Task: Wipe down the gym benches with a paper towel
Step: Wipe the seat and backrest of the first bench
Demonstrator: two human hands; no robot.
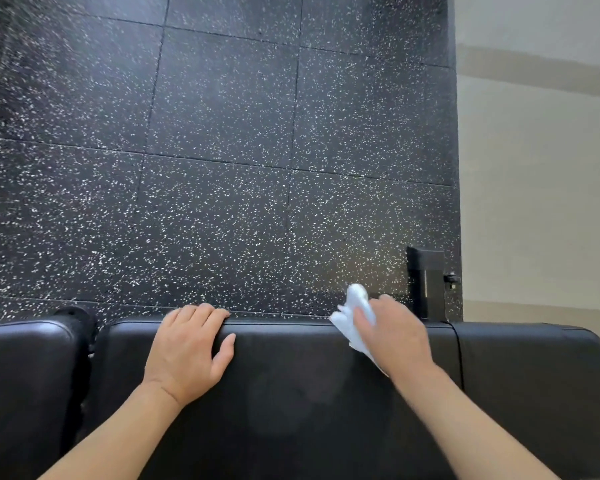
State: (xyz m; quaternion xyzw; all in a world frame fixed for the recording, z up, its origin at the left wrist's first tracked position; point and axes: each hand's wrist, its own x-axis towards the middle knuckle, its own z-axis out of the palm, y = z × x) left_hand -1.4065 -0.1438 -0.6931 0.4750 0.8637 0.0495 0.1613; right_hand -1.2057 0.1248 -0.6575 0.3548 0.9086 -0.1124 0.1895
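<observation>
A black padded gym bench [291, 393] runs across the bottom of the view. My left hand [191, 344] rests on its top, with the fingers curled over the far edge. My right hand [392, 334] holds a crumpled white paper towel [352, 317] against the far edge of the pad, right of centre. Part of the towel sticks out above and to the left of the fingers. A faint damp patch shows on the pad between my forearms.
A separate black pad [25, 382] lies at the left, across a gap. The bench's right section [534, 393] ends near the frame's edge. A black metal post [426, 282] stands behind the bench. Speckled black rubber floor [222, 168] lies beyond, and a pale wall [541, 168] is at right.
</observation>
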